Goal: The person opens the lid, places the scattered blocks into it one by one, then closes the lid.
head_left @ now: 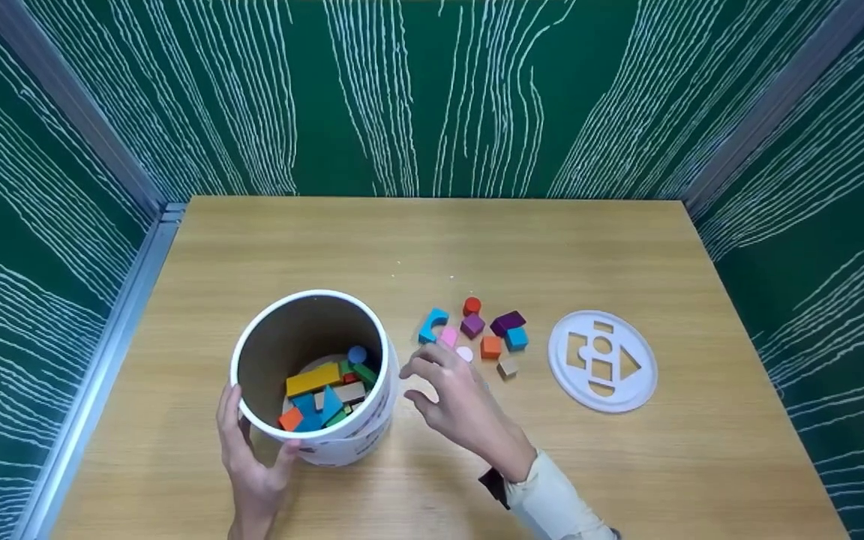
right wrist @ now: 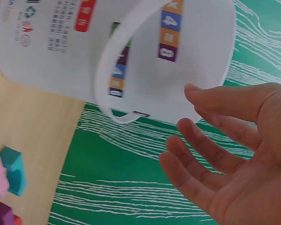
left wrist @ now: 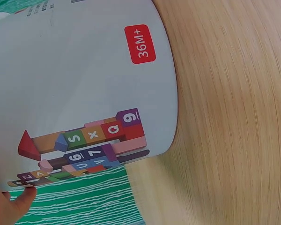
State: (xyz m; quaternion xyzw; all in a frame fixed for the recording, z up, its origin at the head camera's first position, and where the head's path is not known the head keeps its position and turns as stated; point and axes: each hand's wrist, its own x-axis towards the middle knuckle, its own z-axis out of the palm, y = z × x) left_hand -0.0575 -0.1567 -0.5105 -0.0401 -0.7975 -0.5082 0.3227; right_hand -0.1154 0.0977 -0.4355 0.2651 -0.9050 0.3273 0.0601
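Observation:
A white bucket (head_left: 357,442) printed with block pictures stands on the table, tilted slightly. Inside it lie coloured blocks, among them a long yellow block (head_left: 313,379) and a blue triangle block (head_left: 331,403). My left hand (head_left: 253,469) holds the bucket at its near left rim, thumb in front and fingers along the side; its thumb shows in the left wrist view. To the bucket's right hovers my right hand (head_left: 458,401), empty, fingers apart and loosely bent. In the right wrist view that hand (right wrist: 239,154) is near the bucket's white handle (right wrist: 105,70).
Several loose blocks lie right of the bucket, including a blue arch block (head_left: 432,325), an orange cube (head_left: 490,347) and a red cylinder (head_left: 472,305). Farther right is a white lid (head_left: 563,379) with shaped holes. Green walls (head_left: 432,97) with white lines enclose the wooden table (head_left: 432,240).

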